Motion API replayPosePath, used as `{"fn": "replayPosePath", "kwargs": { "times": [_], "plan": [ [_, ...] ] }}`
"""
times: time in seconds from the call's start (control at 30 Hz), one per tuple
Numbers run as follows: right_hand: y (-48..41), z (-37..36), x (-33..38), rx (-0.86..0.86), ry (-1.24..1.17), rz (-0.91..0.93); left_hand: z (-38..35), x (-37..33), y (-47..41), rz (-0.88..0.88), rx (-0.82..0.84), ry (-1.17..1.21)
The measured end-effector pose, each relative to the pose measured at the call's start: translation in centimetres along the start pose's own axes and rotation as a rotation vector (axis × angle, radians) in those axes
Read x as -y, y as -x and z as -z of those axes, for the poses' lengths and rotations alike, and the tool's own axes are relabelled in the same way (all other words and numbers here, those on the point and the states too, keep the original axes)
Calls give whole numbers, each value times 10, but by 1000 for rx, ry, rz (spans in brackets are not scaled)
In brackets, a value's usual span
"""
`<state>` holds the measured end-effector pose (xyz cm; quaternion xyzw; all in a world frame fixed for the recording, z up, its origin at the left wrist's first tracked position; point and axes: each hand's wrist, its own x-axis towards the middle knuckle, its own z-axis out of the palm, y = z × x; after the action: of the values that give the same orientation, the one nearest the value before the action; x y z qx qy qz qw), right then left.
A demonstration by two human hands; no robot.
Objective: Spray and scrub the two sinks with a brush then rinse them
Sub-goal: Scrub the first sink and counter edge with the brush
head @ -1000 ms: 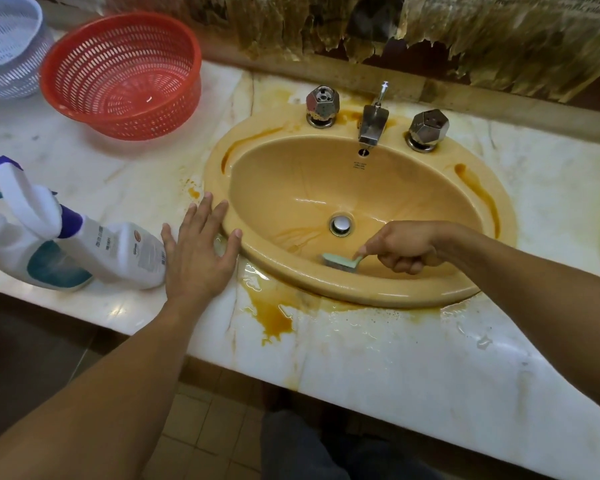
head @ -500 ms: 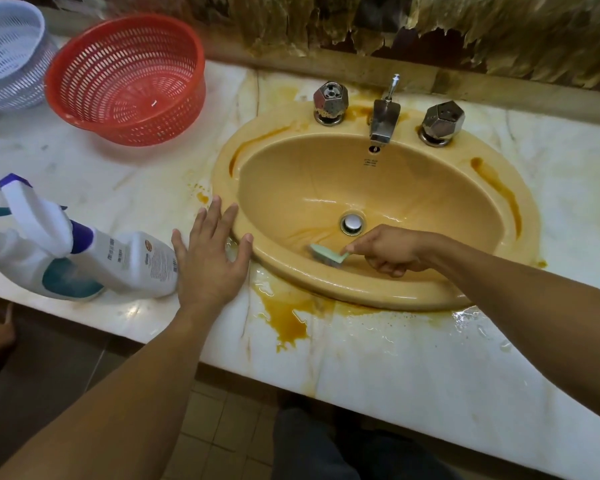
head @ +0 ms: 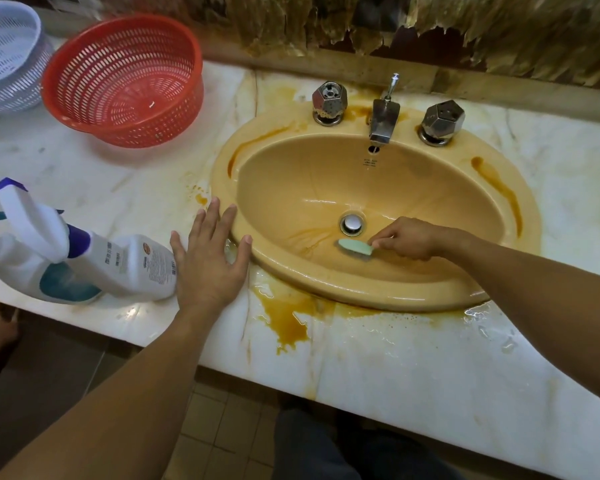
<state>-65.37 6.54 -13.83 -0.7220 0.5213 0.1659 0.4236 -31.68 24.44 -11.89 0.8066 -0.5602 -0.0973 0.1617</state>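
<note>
A yellow oval sink [head: 426, 289] with brown stains is set in the marble counter [head: 378, 362]. My right hand [head: 409, 239] grips a pale green brush [head: 355, 247], whose head lies on the basin floor just below the chrome drain [head: 352, 225]. My left hand [head: 210, 261] rests flat on the counter, fingers spread, fingertips at the sink's left rim. A white spray bottle [head: 118, 261] with a purple collar lies on its side just left of that hand. Only one sink is in view.
A chrome spout [head: 383, 119] and two faceted knobs [head: 329, 100] [head: 442, 121] stand at the sink's back rim. A red basket [head: 125, 77] and a white basket [head: 7, 53] sit at the back left. Brown liquid [head: 288, 320] pools on the wet counter before the sink.
The brush in my right hand has shifted back and forth across the basin floor near the drain. My left hand has stayed flat on the counter; the view has shifted slightly.
</note>
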Motion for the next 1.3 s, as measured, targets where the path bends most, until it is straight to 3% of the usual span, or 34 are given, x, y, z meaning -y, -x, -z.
{"fn": "replayPosePath", "kwargs": {
  "times": [0.07, 0.2, 0.37, 0.57, 0.77, 0.97, 1.3],
  "plan": [
    [-4, 0, 0, -114, 118, 46, 0, 0, 0, 1, -2, 0],
    [-7, -5, 9, -108, 246, 66, 0, 1, 0, -3, -6, 4],
    [-1, 17, 4, -81, 205, -9, 0, 0, 1, 1, -7, 8],
    [-9, -13, 32, -130, 183, -12, 0, 1, 1, -4, -9, 12],
    [7, 28, 21, -24, 204, -117, -1, 1, 2, -5, -10, 10],
    [-8, -8, 41, -117, 138, -73, 0, 1, 1, -10, -9, 7],
    [54, -4, 31, 157, -97, -14, 0, 0, 1, -8, -11, 16]
  ]
}}
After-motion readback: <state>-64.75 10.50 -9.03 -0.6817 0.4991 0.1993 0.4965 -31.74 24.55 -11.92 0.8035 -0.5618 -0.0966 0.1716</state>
